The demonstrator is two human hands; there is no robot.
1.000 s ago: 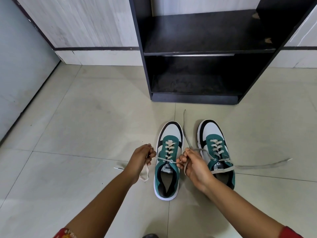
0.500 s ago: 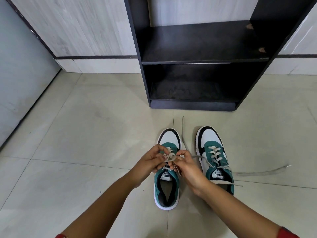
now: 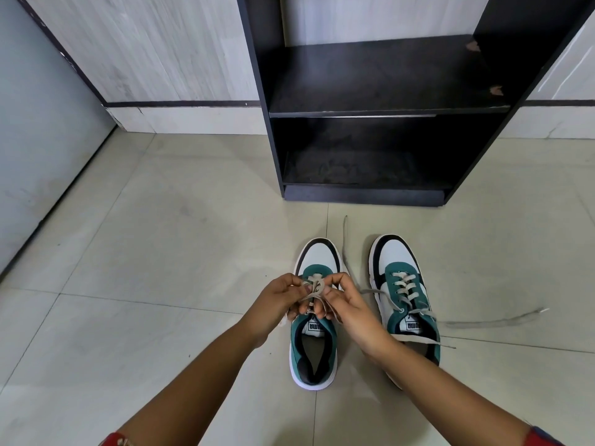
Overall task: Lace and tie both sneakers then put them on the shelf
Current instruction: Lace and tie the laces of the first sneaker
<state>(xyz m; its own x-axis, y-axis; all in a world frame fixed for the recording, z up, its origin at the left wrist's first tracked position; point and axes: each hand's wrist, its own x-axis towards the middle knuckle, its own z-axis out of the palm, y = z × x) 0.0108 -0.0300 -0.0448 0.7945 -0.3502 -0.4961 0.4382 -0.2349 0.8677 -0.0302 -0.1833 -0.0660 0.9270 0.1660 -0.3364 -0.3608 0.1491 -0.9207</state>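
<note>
Two green, white and black sneakers stand side by side on the tiled floor, toes toward the shelf. Over the left sneaker (image 3: 314,352) my left hand (image 3: 277,300) and my right hand (image 3: 346,309) meet, each pinching the beige lace (image 3: 315,284) where the ends cross above the tongue. The right sneaker (image 3: 402,284) is laced, but its lace ends (image 3: 489,323) lie loose on the floor, one trailing right, one running up between the shoes. The black shelf (image 3: 386,111) stands just beyond, both levels bare.
A grey panelled wall (image 3: 145,53) with a dark strip runs behind the shelf. A pale blue wall (image 3: 38,140) closes the left side. Beige floor tiles (image 3: 161,252) spread left of the shoes.
My hands came together from apart, bringing the left sneaker's lace ends to cross over its tongue. The view tilted down slightly. The right sneaker stayed put.
</note>
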